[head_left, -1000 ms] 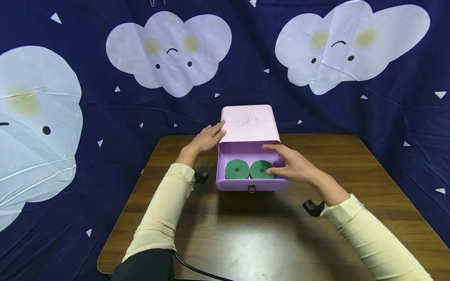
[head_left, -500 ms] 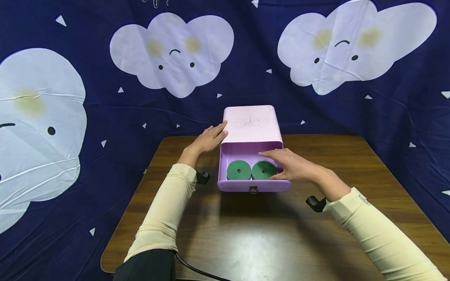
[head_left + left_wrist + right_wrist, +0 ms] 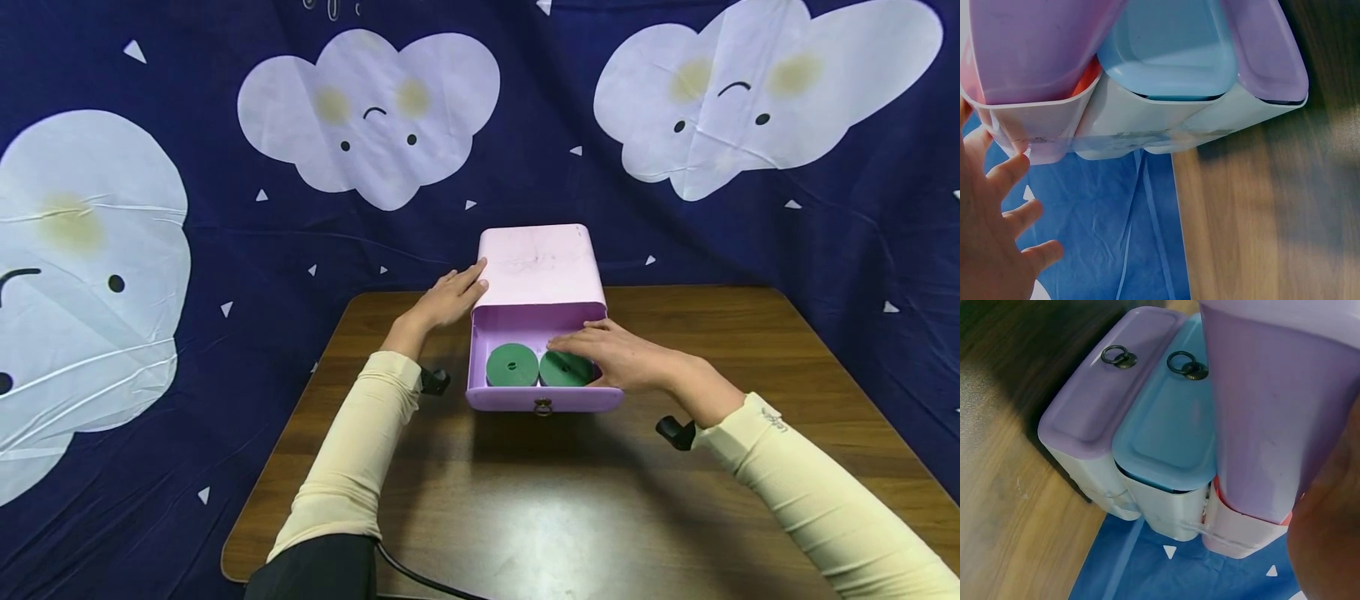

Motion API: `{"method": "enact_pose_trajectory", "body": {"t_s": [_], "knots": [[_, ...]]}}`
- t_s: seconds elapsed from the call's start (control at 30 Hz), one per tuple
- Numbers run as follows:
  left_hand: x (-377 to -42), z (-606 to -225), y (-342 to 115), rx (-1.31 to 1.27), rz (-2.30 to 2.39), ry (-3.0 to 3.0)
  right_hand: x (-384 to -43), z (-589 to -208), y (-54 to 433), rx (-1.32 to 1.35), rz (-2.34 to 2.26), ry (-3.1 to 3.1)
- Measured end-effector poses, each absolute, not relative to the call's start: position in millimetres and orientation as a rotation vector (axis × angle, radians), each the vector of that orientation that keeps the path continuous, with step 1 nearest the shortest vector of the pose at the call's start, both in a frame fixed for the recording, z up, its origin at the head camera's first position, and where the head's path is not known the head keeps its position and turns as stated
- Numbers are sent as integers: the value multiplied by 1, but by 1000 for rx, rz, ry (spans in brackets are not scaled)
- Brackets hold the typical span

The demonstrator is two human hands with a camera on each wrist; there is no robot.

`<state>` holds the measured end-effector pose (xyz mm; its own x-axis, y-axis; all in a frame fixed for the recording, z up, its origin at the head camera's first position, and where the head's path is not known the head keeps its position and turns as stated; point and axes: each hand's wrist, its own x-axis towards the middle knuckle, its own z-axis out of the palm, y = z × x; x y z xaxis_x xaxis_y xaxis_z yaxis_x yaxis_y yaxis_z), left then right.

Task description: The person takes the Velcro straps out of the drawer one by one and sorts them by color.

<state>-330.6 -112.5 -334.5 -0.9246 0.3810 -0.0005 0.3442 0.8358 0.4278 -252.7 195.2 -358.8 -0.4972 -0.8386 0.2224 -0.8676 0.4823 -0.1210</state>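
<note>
A small drawer unit with a pale pink top (image 3: 540, 262) stands on the table, its top purple drawer (image 3: 477, 354) pulled out. Inside the drawer lie two thick green discs with small centre holes, a left disc (image 3: 512, 365) and a right disc (image 3: 562, 371). My left hand (image 3: 446, 300) rests its fingertips on the unit's left side, fingers spread. My right hand (image 3: 626, 358) reaches into the drawer over the right disc, fingers at its far edge and thumb near its right side, partly covering it. In the right wrist view the drawer hides this hand's fingertips.
Below the open drawer are a blue drawer (image 3: 1169, 425) and a lower purple drawer (image 3: 1107, 394), both closed, with ring pulls. The wooden table (image 3: 450, 492) extends around the unit. A dark blue cloth with white clouds (image 3: 367, 117) hangs behind. A black cable (image 3: 420, 575) lies at the front edge.
My right hand has lowered into the drawer, its fingers moving left and down over the right disc. My left hand stays at the unit's side. The view has shifted slightly.
</note>
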Motion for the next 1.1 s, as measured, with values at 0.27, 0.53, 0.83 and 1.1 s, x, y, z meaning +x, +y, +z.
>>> {"method": "enact_pose_trajectory", "body": {"t_s": [0.27,0.53,0.83,1.1], "knots": [[-331,-333,-111,594,641,2933,-254,-358,195,1533,243,-2592],[-331,-335,-111,586,639,2936,-255,-362,194,1545,211,-2514],[-331,-335,-110,607,612,2942,-255,-363,195,1533,208,-2519],[-330,-334,-110,586,624,2942,-256,-365,195,1530,244,-2459]]}}
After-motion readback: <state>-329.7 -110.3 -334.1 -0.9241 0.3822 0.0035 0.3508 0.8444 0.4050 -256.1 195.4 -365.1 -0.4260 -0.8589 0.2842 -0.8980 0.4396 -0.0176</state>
